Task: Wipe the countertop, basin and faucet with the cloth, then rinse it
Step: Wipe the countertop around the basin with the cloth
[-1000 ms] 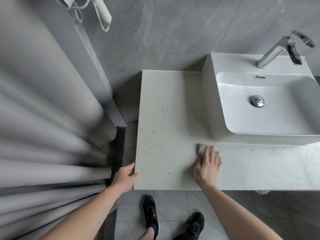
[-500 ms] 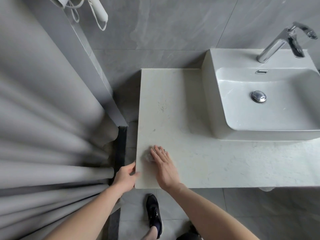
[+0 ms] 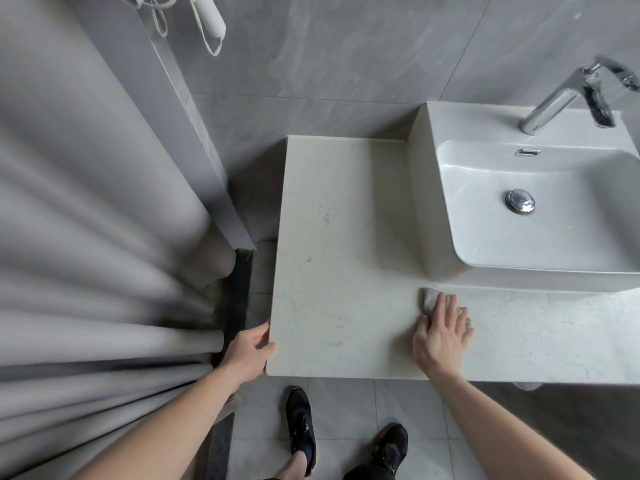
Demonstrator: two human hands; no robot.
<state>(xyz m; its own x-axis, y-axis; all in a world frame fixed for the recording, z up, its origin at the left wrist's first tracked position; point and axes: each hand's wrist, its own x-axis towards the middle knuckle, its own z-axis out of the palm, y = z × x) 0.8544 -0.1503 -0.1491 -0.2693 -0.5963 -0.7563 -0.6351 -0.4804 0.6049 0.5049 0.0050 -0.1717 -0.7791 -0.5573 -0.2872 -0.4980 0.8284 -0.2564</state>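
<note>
Right hand (image 3: 441, 336), fingers spread flat, presses cloth (image 3: 429, 299) on worktop (image 3: 339, 271) near basin (image 3: 519, 237). Left hand (image 3: 249, 351) grips near-left corner. Worktop wiping underway, likely; basin, faucet (image 3: 554, 102), rinse left.

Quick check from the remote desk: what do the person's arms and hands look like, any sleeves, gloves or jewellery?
Both forearms are bare as far as the frame shows, with no sleeves in view. The left hand and right hand wear no gloves. No watch, bracelet or ring is visible.
</note>
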